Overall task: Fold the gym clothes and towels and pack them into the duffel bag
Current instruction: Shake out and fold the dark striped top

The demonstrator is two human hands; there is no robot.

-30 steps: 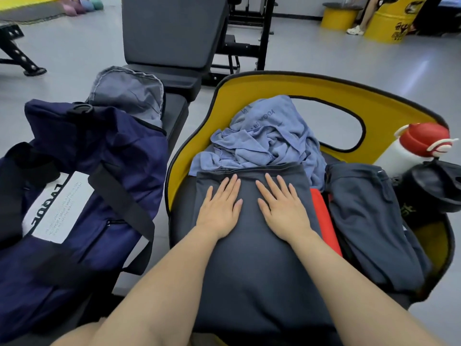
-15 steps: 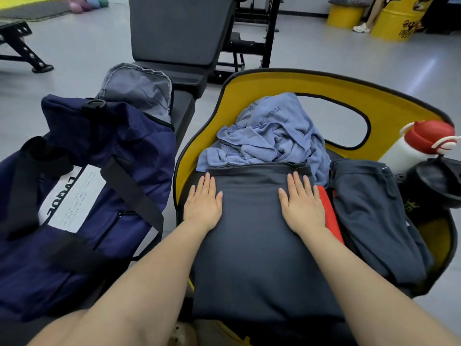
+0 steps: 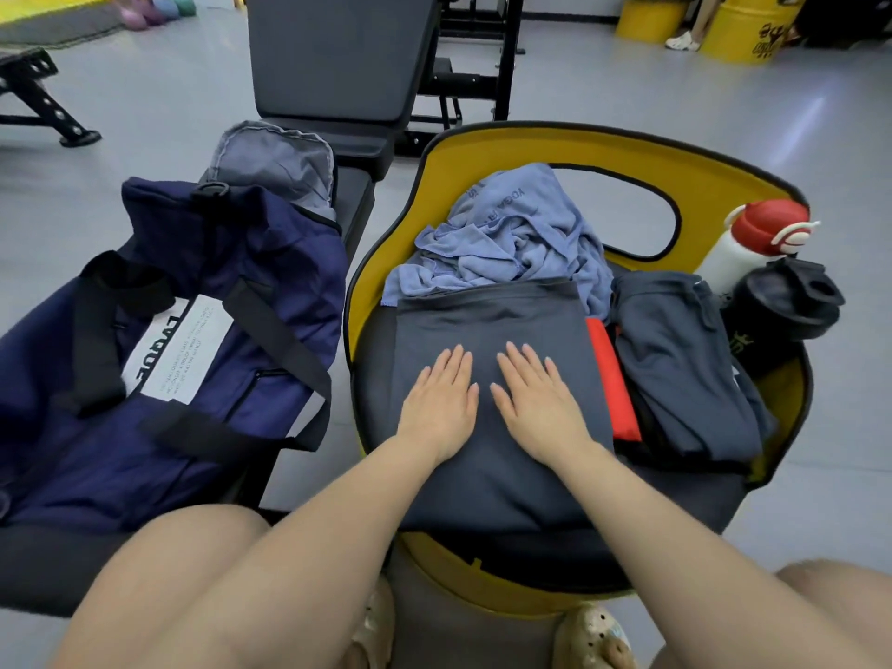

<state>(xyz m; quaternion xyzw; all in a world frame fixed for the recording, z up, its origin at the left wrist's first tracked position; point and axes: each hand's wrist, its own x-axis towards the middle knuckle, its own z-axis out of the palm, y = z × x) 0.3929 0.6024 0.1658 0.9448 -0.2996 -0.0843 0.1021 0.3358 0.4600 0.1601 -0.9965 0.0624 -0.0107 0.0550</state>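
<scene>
A dark grey garment [image 3: 487, 325] lies flat and folded on the yellow-rimmed chair seat [image 3: 540, 147]. My left hand [image 3: 441, 403] and my right hand [image 3: 536, 403] press flat on its middle, side by side, fingers straight. Behind it sits a crumpled light blue towel [image 3: 502, 234]. To its right a red item [image 3: 610, 374] peeks out, and beyond that lies another dark grey garment [image 3: 675, 369]. The navy duffel bag [image 3: 202, 340] rests on the bench at the left, its end flap open.
A white bottle with a red cap [image 3: 753, 243] and a black shaker cup [image 3: 782, 306] stand at the chair's right edge. A black weight bench [image 3: 338, 55] is behind. Yellow drums [image 3: 743, 21] and a person's leg are far right.
My hands, spread to the garment's side edges half a second ago, have come together at its middle and slid nearer to me. The camera has tilted down.
</scene>
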